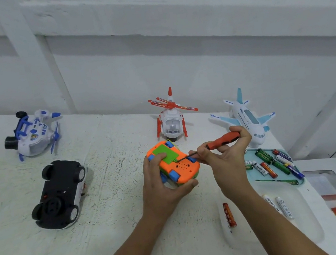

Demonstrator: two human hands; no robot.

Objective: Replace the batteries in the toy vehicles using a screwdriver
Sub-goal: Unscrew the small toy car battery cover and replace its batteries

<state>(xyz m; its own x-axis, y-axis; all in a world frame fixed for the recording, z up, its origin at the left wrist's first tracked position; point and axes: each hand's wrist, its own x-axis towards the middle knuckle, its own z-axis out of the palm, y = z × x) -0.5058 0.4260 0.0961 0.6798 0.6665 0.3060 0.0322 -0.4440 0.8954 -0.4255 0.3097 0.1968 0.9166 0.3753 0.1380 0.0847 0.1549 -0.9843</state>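
Screwdriver [220,142], red-handled, is pinched in the closed right hand [226,157], its dark shaft slanting down and left so that the tip meets the screw at the near edge of the green cover [166,154]. That cover closes the underside of the orange car [174,163], held upside down just above the table [113,203] near its centre; the left hand [161,184] is wrapped around it, thumb on the cover, fingers beneath. Risk: the shaft enters at a shallow angle, so the tip may ride out of the screw head, strip it, or skid toward the thumb. A freed screw could drop and be lost on the speckled top. Loose batteries [229,215] lie near right; the tray [257,175] of others sits further right, and mixing the two is possible. Plane [248,119] and helicopter [171,119] stand beyond, the black car [60,193] lies overturned at left.
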